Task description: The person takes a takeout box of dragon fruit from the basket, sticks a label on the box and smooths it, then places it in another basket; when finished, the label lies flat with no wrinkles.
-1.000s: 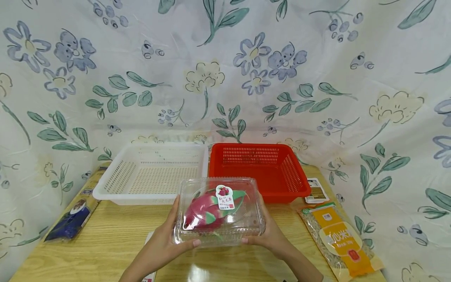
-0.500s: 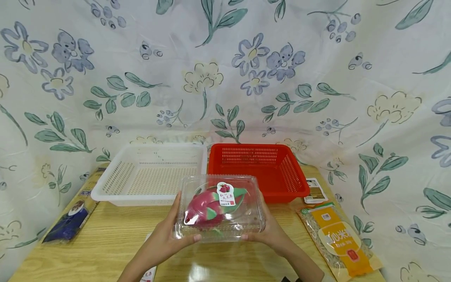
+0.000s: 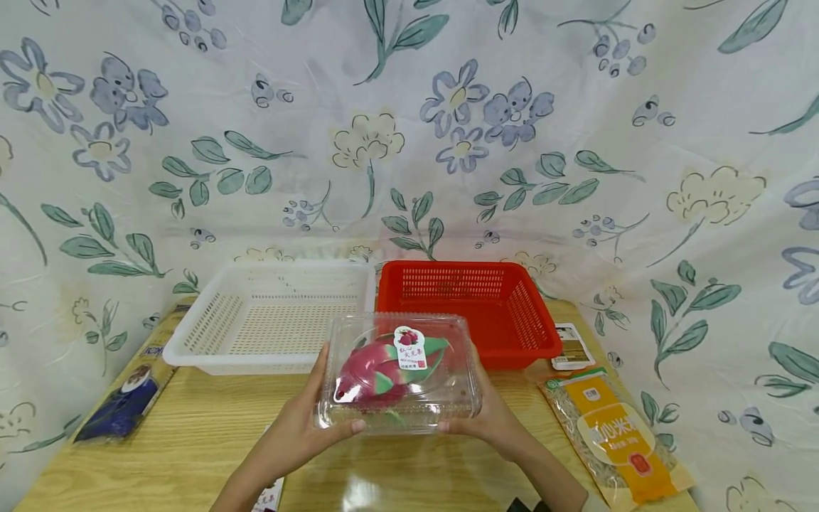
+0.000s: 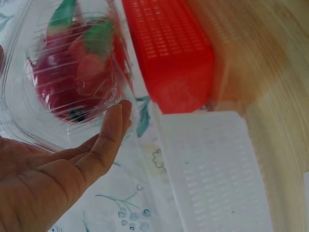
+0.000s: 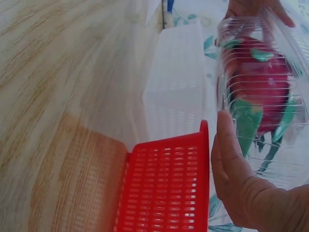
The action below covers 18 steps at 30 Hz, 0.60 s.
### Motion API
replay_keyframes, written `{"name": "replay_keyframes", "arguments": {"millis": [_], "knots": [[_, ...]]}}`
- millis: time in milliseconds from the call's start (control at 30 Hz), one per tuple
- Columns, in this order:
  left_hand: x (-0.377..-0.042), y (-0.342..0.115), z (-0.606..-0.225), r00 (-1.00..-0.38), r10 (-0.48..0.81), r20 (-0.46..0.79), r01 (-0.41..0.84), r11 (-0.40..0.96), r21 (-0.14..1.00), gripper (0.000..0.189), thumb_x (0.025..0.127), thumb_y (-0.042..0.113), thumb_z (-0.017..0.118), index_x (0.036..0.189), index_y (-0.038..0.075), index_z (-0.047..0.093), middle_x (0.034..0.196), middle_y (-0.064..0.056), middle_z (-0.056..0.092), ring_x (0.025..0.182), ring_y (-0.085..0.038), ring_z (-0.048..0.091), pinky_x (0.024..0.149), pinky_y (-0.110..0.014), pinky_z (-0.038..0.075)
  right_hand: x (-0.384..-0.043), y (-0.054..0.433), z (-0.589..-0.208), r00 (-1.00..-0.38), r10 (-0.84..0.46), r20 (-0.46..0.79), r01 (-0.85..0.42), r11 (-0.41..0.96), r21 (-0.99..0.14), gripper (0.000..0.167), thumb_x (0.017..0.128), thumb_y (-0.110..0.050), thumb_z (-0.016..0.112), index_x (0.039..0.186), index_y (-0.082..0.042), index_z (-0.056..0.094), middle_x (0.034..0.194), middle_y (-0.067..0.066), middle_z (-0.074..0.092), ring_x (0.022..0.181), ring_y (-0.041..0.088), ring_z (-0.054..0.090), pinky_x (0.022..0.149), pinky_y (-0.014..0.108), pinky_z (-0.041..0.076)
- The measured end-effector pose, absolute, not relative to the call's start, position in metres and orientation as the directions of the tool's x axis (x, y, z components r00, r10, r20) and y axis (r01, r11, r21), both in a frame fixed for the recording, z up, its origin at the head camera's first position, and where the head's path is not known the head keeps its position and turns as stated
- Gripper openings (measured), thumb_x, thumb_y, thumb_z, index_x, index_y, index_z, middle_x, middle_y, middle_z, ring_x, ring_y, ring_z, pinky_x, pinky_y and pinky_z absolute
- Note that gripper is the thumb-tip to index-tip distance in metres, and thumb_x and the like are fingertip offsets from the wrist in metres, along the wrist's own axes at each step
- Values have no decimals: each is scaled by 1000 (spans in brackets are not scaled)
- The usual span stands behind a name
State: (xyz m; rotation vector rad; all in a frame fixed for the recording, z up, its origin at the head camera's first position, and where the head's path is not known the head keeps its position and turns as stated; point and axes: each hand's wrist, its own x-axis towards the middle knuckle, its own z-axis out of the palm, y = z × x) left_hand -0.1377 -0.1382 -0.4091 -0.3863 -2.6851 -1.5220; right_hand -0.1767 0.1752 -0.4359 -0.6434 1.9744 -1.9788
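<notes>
A clear plastic clamshell box (image 3: 456, 373) is held up over the table, in front of two baskets. Inside it lies a pink dragon fruit (image 3: 366, 373) with green scales, and a white label (image 3: 411, 350) sticks to the lid. My left hand (image 3: 301, 429) grips the box's left end, thumb along the near edge. At the right end, my right hand (image 3: 489, 421) grips it likewise. The left wrist view shows the fingers of my left hand (image 4: 72, 169) against the ribbed side. In the right wrist view, my right hand (image 5: 241, 179) supports the opposite end.
Behind the box stand a white basket (image 3: 211, 359) and a red basket (image 3: 473, 352), side by side. A blue-and-gold packet (image 3: 131, 398) lies left, a yellow food bag (image 3: 621, 441) right. A small card-like pack (image 3: 572, 348) lies beside the red basket; a printed white item (image 3: 271, 494) sits near my left forearm.
Both hands have raised the clamshell box slightly, and it appears a little higher in view. Their grip looks the same, and the baskets and packets have stayed in place.
</notes>
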Motion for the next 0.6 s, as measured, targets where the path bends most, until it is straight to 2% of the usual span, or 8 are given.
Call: {"name": "replay_keyframes", "arguments": {"millis": [200,600], "knots": [[-142,-137,-408,-968,204,142,226,483,846,117,79,38,83,159,37,-3,158,-23,30,132,-46,47,100,-67,41,-179,177,-435,-863,-492,118,-112,-43,-993,123,82,-21,83,158,-35,-12,160,28,16,128,47,50,89,43,57],[-145,-136,-407,-972,208,108,198,481,854,117,80,41,82,157,43,-6,160,-22,25,136,-49,42,102,-70,37,-183,178,-436,-873,-471,126,-143,0,-990,123,81,-27,84,158,-34,-11,160,27,15,127,46,50,93,47,55]]}}
